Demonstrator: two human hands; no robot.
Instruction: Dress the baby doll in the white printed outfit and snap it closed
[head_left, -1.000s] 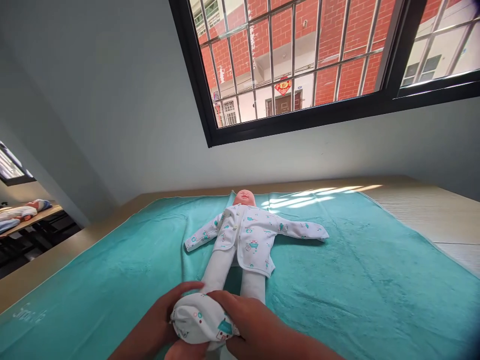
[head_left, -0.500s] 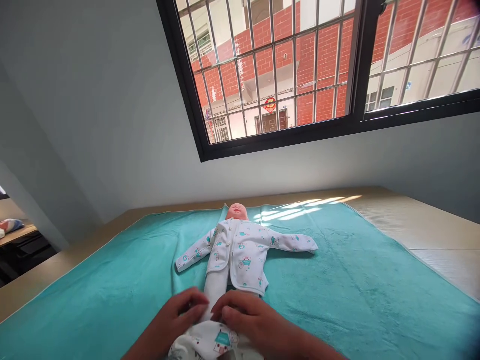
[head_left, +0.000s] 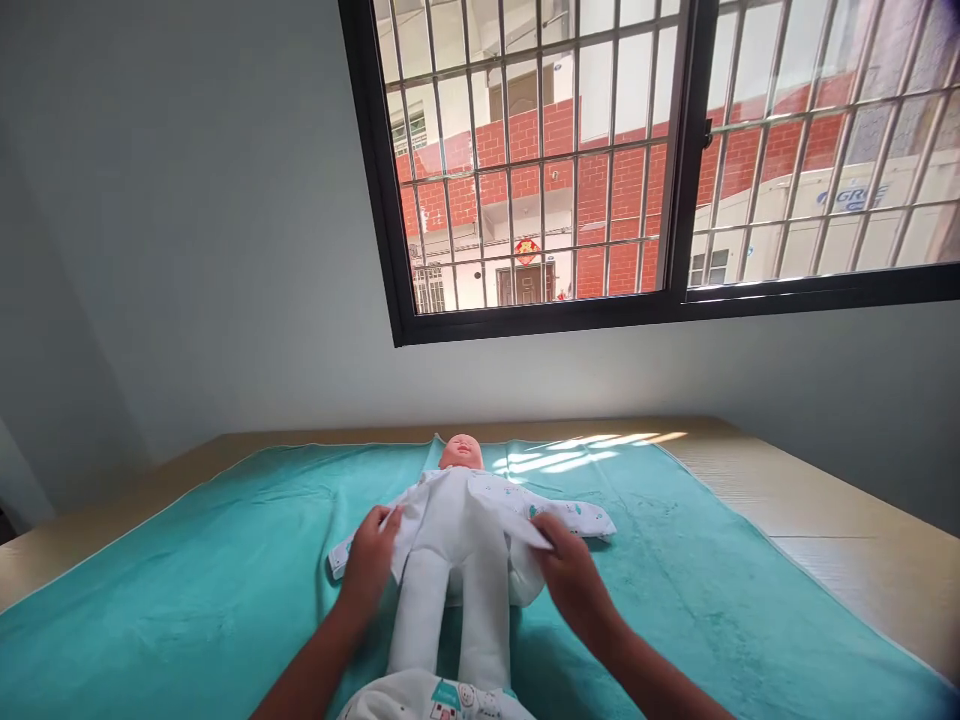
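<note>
A baby doll (head_left: 450, 560) lies on its back in the middle of a teal blanket (head_left: 187, 600) spread over a wooden platform (head_left: 825, 500), its long axis running straight away from the camera: the head (head_left: 460, 452) points toward the far wall under the barred window (head_left: 600, 160), and the two plain white legs (head_left: 450, 625) point back toward the person. The doll's arms stretch out sideways, across that axis, inside the sleeves of a white printed shirt (head_left: 555, 512). The shirt is spread open to both sides, baring the white cloth torso. The left hand (head_left: 369, 562) grips the shirt's left front panel beside the doll's hip, fingers curled over the fabric edge. The right hand (head_left: 571, 575) pinches the other panel, lifted a little off the doll on the opposite side, thumb and fingers closed on the cloth. Both forearms reach in from the bottom edge, one on each side of the legs. At the very bottom of the view, just below the doll's feet, lies a bunched garment (head_left: 435, 695) of the same white printed cloth, touching neither hand.
</note>
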